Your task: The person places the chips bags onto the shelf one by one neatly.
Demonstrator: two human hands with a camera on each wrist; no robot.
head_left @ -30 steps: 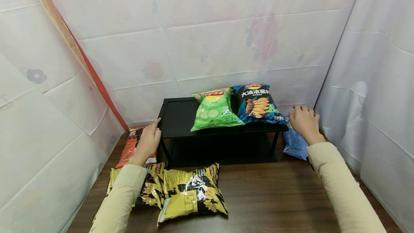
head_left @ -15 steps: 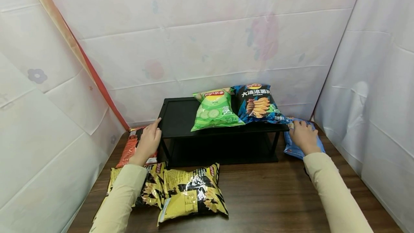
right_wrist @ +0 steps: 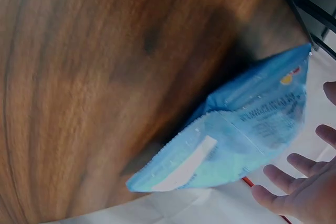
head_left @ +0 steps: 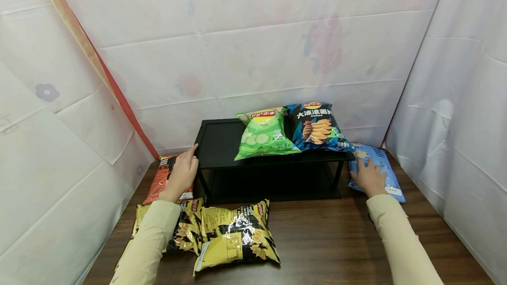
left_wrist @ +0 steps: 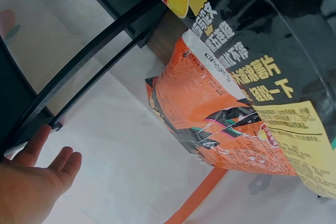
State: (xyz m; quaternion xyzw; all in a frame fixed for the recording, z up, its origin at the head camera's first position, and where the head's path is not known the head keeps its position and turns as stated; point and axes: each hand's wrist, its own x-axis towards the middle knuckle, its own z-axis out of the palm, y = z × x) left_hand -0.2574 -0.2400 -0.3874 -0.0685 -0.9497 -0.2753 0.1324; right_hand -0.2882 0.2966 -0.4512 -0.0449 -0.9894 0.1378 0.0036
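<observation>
My left hand (head_left: 183, 174) rests at the left end of a black two-tier shelf (head_left: 215, 142), a fingertip on its top edge. In the left wrist view its fingers are loosely bent and hold nothing. My right hand (head_left: 369, 178) hovers over a blue chip bag (head_left: 382, 158) lying on the table right of the shelf. The right wrist view shows the fingers (right_wrist: 302, 163) spread, apart from the blue bag (right_wrist: 257, 124). On the shelf's top, a green chip bag (head_left: 263, 137) leans beside a dark blue chip bag (head_left: 317, 129).
A red chip bag (head_left: 160, 181) lies left of the shelf, partly behind my left hand. Yellow-and-black chip bags (head_left: 237, 236) lie on the wooden table (head_left: 325, 241) in front, some under my left forearm. White printed cloth (head_left: 253, 56) encloses the back and sides.
My right hand has moved down and slightly toward me from the shelf's right end, over the blue bag, which now shows more. The left hand has stayed in place.
</observation>
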